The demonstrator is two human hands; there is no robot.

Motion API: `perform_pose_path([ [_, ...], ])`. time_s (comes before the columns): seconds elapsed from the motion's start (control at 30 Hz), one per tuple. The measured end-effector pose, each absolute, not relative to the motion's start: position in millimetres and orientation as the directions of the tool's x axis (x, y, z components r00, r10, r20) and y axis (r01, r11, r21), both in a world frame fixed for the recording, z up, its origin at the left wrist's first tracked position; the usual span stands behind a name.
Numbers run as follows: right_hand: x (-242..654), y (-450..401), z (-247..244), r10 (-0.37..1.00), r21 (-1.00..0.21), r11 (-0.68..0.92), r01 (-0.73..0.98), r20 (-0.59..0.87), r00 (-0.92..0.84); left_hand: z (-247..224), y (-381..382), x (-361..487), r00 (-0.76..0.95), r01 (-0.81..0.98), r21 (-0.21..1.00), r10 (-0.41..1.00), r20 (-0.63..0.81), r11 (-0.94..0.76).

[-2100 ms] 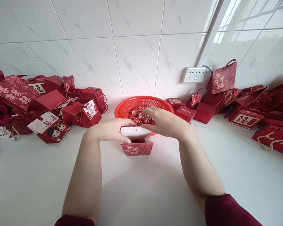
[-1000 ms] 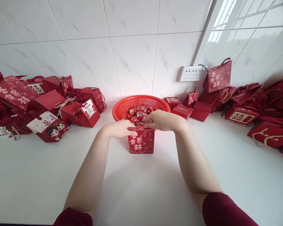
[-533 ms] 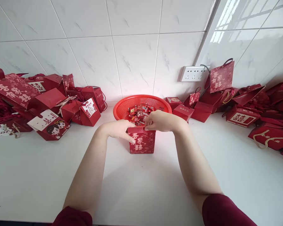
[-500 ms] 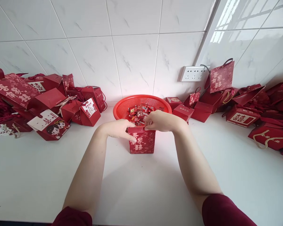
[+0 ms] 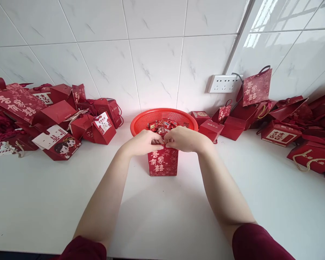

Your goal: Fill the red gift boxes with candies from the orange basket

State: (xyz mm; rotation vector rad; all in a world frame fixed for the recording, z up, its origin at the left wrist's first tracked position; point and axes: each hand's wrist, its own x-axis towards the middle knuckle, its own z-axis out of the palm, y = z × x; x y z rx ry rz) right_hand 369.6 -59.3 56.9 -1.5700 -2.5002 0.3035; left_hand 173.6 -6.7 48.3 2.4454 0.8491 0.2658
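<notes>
A red gift box with pale printed characters stands upright on the white table, just in front of the red plastic basket. Wrapped candies in mostly red wrappers fill the basket. My left hand pinches at the middle of the box's top edge, its thumb on the near side. Right beside it, the fingers of my right hand are pinched together at the same top edge. The two sets of fingertips almost meet, and they hide the top of the box and whatever small part lies between them.
Red boxes and bags are heaped along the left wall side, with more boxes piled on the right. A white power strip is fixed to the tiled wall behind. The table's front edge runs close to my body.
My left hand has moved up and right from the box's left front corner to the middle of its top edge. My right hand stays at the top; the box keeps its place.
</notes>
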Motion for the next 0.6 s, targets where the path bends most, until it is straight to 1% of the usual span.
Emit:
perform_pose_path([
  [0.2, 367.9, -62.2, 59.6, 0.922, -0.304, 0.366, 0.879, -0.006, -0.386, 47.2, -10.6, 181.9, 0.753, 0.563, 0.418, 0.651, 0.095, -0.713],
  [0.27, 367.8, -64.0, 61.3, 0.922, -0.325, 0.364, 0.873, -0.008, -0.387, 51.1, -12.8, 179.4, 0.740, 0.573, 0.410, 0.663, 0.114, -0.710],
  [0.33, 368.2, -66.8, 64.0, 0.910, -0.359, 0.394, 0.846, 0.025, -0.413, 57.1, -15.9, 174.6, 0.716, 0.568, 0.444, 0.682, 0.150, -0.694],
  [0.37, 368.6, -68.7, 65.9, 0.899, -0.377, 0.423, 0.824, 0.066, -0.432, 60.3, -17.6, 171.8, 0.701, 0.555, 0.472, 0.691, 0.179, -0.685],
  [0.43, 369.4, -73.7, 70.6, 0.873, -0.419, 0.486, 0.767, 0.191, -0.449, 66.4, -20.5, 166.9, 0.658, 0.496, 0.551, 0.704, 0.266, -0.671],
  [0.53, 369.9, -81.7, 78.1, 0.849, -0.509, 0.522, 0.685, 0.389, -0.357, 72.1, -22.9, 163.5, 0.544, 0.330, 0.680, 0.720, 0.430, -0.655],
  [0.6, 369.5, -85.1, 81.3, 0.848, -0.586, 0.514, 0.627, 0.455, -0.271, 73.6, -23.8, 163.7, 0.468, 0.231, 0.735, 0.735, 0.491, -0.637],
])
